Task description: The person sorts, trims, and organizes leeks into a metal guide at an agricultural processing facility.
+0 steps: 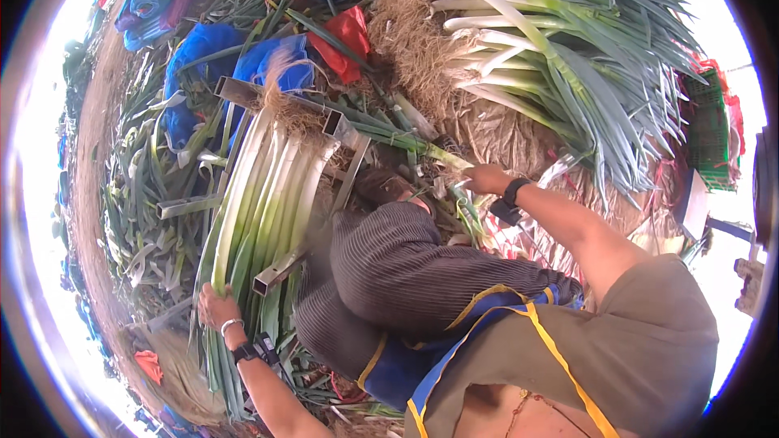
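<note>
A bundle of leeks [264, 186] lies in a metal frame [280, 272] in front of me, its roots at the far end and its green leaves toward me. My left hand [217, 306] closes round a leek at the bundle's left edge, where white turns to green. Off to the right, my right hand [485, 179] is closed on the pale end of a single leek [414, 143]. That leek's green part stretches leftward toward the frame's far corner. Some fingers of both hands are hidden.
A large pile of leeks [560, 40] rests on brown sheeting at the far right. Leaf trimmings [142, 203] cover the ground at left. Blue netting [203, 53] and a red bag [341, 45] lie beyond the frame. A green crate [707, 134] stands at right.
</note>
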`<act>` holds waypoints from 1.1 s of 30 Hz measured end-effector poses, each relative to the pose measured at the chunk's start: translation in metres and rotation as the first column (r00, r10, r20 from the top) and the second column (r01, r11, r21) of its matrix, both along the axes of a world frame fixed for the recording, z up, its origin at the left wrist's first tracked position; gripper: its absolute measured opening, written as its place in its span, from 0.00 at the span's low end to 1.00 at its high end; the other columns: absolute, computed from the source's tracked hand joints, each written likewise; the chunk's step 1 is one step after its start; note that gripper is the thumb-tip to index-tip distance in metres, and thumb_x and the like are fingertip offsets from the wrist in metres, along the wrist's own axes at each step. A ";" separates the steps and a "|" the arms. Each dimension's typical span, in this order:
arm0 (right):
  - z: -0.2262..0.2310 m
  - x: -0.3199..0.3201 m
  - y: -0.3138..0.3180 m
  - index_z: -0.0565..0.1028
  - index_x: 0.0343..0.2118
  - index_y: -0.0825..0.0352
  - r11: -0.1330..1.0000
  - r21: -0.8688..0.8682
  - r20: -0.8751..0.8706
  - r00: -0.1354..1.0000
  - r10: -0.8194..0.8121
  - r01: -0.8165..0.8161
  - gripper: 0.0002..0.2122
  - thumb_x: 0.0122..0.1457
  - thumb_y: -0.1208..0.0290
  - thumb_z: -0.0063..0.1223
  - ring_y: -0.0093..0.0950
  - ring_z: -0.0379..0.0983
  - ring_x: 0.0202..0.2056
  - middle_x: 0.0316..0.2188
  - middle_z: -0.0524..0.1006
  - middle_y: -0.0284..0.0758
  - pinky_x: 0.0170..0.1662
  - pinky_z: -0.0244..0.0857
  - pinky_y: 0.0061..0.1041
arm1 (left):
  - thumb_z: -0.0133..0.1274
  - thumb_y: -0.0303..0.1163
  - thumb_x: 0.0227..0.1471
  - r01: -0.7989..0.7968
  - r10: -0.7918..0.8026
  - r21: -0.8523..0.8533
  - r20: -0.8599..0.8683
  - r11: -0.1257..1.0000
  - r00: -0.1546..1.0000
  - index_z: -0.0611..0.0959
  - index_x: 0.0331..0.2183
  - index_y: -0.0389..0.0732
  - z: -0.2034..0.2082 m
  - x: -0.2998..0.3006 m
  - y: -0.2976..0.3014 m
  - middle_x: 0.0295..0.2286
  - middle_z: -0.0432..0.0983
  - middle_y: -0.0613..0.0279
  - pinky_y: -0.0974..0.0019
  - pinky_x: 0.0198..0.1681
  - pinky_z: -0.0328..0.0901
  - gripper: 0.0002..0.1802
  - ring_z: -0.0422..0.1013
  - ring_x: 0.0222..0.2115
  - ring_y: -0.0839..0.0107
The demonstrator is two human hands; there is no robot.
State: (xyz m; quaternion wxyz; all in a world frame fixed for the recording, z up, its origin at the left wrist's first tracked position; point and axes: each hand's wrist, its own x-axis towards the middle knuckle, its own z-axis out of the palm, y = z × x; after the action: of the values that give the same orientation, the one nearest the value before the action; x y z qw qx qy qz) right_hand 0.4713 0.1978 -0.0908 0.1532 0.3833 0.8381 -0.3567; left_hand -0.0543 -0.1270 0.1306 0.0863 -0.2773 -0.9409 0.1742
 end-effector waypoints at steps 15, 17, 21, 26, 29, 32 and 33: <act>-0.094 0.010 -0.002 0.68 0.54 0.65 0.921 -0.088 0.254 0.903 -0.347 0.379 0.28 0.50 0.60 0.54 0.51 0.66 0.53 0.52 0.68 0.54 0.54 0.60 0.51 | 0.62 0.57 0.39 0.082 -0.090 0.112 0.065 0.990 0.994 0.76 0.46 0.47 -0.088 -0.036 -0.011 0.38 0.74 0.58 0.47 0.41 0.62 0.35 0.69 0.44 0.53; -0.101 0.003 -0.002 0.69 0.54 0.63 0.906 -0.036 0.305 0.868 -0.391 0.421 0.26 0.50 0.60 0.54 0.51 0.65 0.53 0.53 0.66 0.53 0.54 0.60 0.51 | 0.61 0.58 0.39 0.092 -0.101 0.125 0.066 0.988 0.993 0.76 0.46 0.46 -0.085 -0.033 -0.007 0.38 0.74 0.58 0.48 0.42 0.62 0.35 0.68 0.44 0.53; -0.097 -0.001 0.001 0.70 0.52 0.60 0.950 0.031 0.314 0.899 -0.305 0.311 0.26 0.49 0.58 0.56 0.52 0.65 0.53 0.55 0.64 0.52 0.52 0.62 0.50 | 0.60 0.59 0.40 0.056 -0.066 0.117 0.085 0.992 0.994 0.75 0.47 0.46 -0.079 -0.025 -0.004 0.40 0.73 0.57 0.47 0.44 0.61 0.37 0.68 0.45 0.52; -0.050 0.015 -0.002 0.72 0.48 0.62 0.938 0.099 0.132 0.930 -0.343 0.332 0.23 0.49 0.59 0.56 0.48 0.72 0.44 0.45 0.72 0.51 0.44 0.67 0.45 | 0.62 0.55 0.42 0.019 -0.032 0.054 0.248 0.998 0.968 0.70 0.55 0.50 -0.067 -0.022 -0.001 0.48 0.70 0.54 0.47 0.52 0.58 0.40 0.64 0.51 0.50; -0.014 0.045 0.005 0.73 0.41 0.67 0.869 -0.027 -0.067 0.867 -0.495 0.494 0.19 0.48 0.59 0.56 0.42 0.76 0.29 0.27 0.78 0.46 0.36 0.68 0.38 | 0.64 0.48 0.41 0.082 -0.124 0.117 0.415 0.990 0.901 0.65 0.59 0.48 -0.041 -0.032 0.005 0.53 0.66 0.45 0.49 0.59 0.55 0.45 0.60 0.55 0.46; 0.043 0.060 0.006 0.73 0.39 0.70 0.887 -0.121 -0.224 0.858 -0.462 0.446 0.22 0.49 0.55 0.57 0.37 0.76 0.27 0.27 0.77 0.45 0.34 0.68 0.35 | 0.62 0.40 0.49 -0.163 -0.181 0.450 0.628 0.878 0.757 0.72 0.54 0.37 -0.008 -0.044 0.004 0.47 0.73 0.48 0.61 0.51 0.65 0.33 0.71 0.46 0.59; 0.055 0.074 0.008 0.73 0.39 0.72 0.866 -0.210 -0.247 0.832 -0.496 0.454 0.25 0.50 0.53 0.61 0.30 0.73 0.26 0.27 0.76 0.41 0.33 0.67 0.32 | 0.61 0.38 0.51 -0.148 -0.245 0.505 0.629 0.850 0.738 0.72 0.53 0.36 0.007 -0.033 0.026 0.46 0.74 0.49 0.63 0.50 0.65 0.31 0.72 0.45 0.62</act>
State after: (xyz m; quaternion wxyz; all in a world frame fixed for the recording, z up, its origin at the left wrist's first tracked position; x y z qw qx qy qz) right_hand 0.5455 0.2056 -0.0357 -0.0392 0.5106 0.7017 -0.4954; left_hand -0.0876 -0.1011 0.1377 -0.1825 -0.3122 -0.9098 -0.2036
